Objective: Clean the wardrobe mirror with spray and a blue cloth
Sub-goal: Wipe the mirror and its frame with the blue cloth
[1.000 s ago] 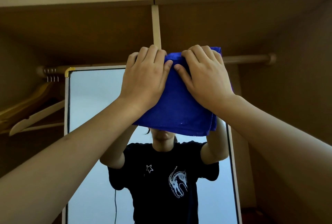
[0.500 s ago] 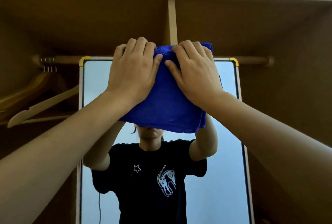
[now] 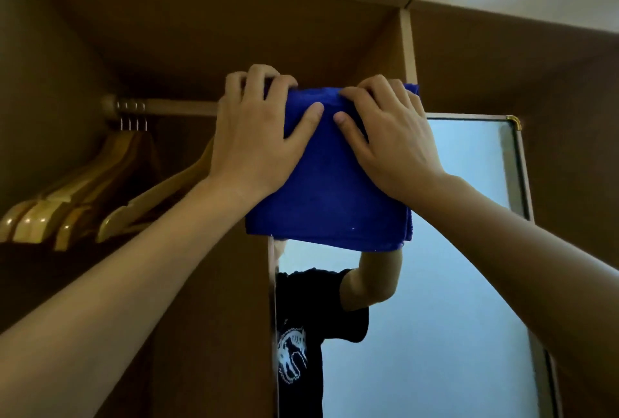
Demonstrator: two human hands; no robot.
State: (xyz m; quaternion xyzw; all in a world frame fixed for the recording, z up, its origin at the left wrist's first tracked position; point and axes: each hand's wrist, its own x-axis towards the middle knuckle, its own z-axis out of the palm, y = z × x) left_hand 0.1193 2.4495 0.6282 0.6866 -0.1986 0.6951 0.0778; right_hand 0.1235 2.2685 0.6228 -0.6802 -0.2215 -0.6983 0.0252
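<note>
The folded blue cloth (image 3: pixel 331 196) lies flat against the top left corner of the wardrobe mirror (image 3: pixel 452 283), hiding that corner. My left hand (image 3: pixel 254 136) presses the cloth's left half, its fingertips reaching over the top edge. My right hand (image 3: pixel 392 139) presses the right half the same way, with both thumbs spread on the fabric. The glass below reflects a person in a black T-shirt with raised arms. No spray bottle is in view.
Several wooden hangers (image 3: pixel 67 206) hang from a rail (image 3: pixel 174 107) inside the wardrobe to the left of the mirror. A vertical wooden divider (image 3: pixel 407 49) rises above the cloth. The mirror's brass-tipped top right corner (image 3: pixel 512 123) shows at right.
Both hands have slid the cloth left along the mirror's top edge, from near the middle to its left corner. The view has swung left, showing more of the hangers.
</note>
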